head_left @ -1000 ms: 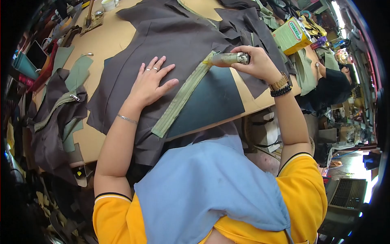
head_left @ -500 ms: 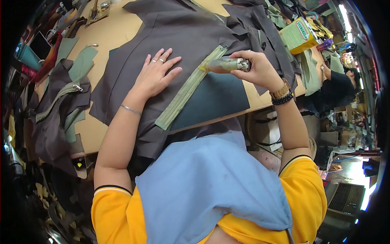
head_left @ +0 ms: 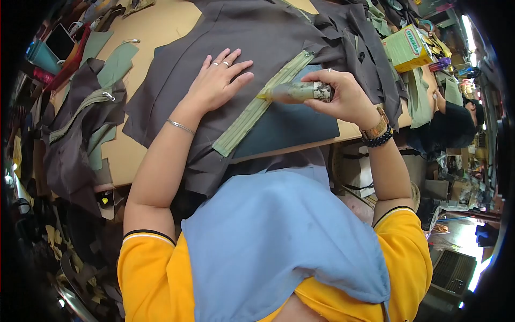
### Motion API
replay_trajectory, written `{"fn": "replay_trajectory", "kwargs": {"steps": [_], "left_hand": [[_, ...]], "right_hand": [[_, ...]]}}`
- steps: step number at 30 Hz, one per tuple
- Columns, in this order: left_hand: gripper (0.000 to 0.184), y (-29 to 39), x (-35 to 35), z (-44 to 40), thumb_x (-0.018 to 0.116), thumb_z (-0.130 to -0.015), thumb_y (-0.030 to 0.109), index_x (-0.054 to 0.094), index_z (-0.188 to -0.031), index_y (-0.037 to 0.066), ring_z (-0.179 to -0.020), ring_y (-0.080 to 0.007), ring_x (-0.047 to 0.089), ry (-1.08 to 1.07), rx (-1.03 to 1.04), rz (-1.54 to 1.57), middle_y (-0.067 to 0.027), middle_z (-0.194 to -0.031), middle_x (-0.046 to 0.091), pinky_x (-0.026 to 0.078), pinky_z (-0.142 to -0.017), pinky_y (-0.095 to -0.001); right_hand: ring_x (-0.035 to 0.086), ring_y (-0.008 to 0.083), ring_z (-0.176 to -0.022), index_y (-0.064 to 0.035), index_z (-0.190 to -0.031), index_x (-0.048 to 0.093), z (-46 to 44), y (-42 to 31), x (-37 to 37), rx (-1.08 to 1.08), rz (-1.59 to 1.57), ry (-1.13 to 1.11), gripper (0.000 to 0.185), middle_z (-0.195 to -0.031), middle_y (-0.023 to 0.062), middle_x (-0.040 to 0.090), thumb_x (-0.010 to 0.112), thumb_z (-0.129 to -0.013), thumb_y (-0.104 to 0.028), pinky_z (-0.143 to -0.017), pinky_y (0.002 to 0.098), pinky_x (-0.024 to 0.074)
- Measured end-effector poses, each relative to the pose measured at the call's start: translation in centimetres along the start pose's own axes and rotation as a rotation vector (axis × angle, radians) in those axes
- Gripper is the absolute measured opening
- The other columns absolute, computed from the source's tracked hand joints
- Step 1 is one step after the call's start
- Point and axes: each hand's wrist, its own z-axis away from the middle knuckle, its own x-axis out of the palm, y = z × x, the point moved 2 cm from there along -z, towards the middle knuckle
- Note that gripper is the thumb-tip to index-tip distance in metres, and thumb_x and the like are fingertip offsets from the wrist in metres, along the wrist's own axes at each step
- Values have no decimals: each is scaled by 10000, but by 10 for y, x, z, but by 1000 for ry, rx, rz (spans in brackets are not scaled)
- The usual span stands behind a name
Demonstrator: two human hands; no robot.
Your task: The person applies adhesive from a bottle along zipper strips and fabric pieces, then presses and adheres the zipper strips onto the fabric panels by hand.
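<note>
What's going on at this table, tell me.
A person's right hand holds a bottle sideways, its yellow tip at a long green strip. The left hand lies spread on dark fabric beside the strip. A smooth dark sheet shows on the strip's other side. Someone else is partly visible off to the right.

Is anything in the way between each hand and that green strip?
Between the right hand and the green strip is only the bottle it holds, whose yellow tip appears to touch the strip. Nothing visible blocks the left hand, which rests on dark fabric beside it.
</note>
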Motion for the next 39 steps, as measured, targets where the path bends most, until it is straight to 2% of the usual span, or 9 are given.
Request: {"fn": "replay_trajectory", "kwargs": {"steps": [4, 7, 28, 36, 39], "left_hand": [[555, 0, 1, 0, 386, -1029, 544, 554, -1443, 214, -1521, -317, 241, 3, 3, 1, -120, -1606, 361, 114, -1225, -550], [557, -2, 2, 0, 388, -1028, 548, 558, -1440, 214, -1521, -315, 240, 5, 6, -3, -121, -1607, 359, 113, -1225, -551], [604, -3, 5, -1, 400, -1007, 609, 546, -1447, 223, -1522, -304, 241, 23, 0, -32, -110, -1605, 365, 139, -1226, -550], [624, -2, 3, -1, 397, -998, 629, 552, -1442, 220, -1518, -315, 247, 14, -1, -20, -121, -1607, 360, 141, -1222, -561], [601, -5, 5, -4, 441, -991, 604, 559, -1434, 214, -1517, -322, 250, 45, 36, -54, -130, -1599, 369, 145, -1217, -575]], "right_hand": [[670, 137, -810, 20, -1123, 681, 0, -4, 7, -58, -1, 8, 369, -931, 107, 718, 796, -785, -70, -774, 279, 539], [683, 212, -725, -2, -1073, 691, -2, -8, 14, -118, 9, 35, 353, -843, 124, 707, 801, -759, -117, -681, 307, 544], [653, 209, -681, -21, -1084, 695, -5, -40, 50, -168, -104, -62, 363, -829, 120, 680, 797, -743, -93, -644, 309, 526], [668, 265, -720, -15, -1073, 693, -9, -50, 58, -219, -150, -101, 364, -843, 139, 686, 793, -735, -107, -682, 337, 538], [672, 291, -736, -18, -1072, 694, -5, -49, 64, -240, -166, -103, 376, -857, 159, 687, 805, -730, -127, -700, 348, 542]]}}
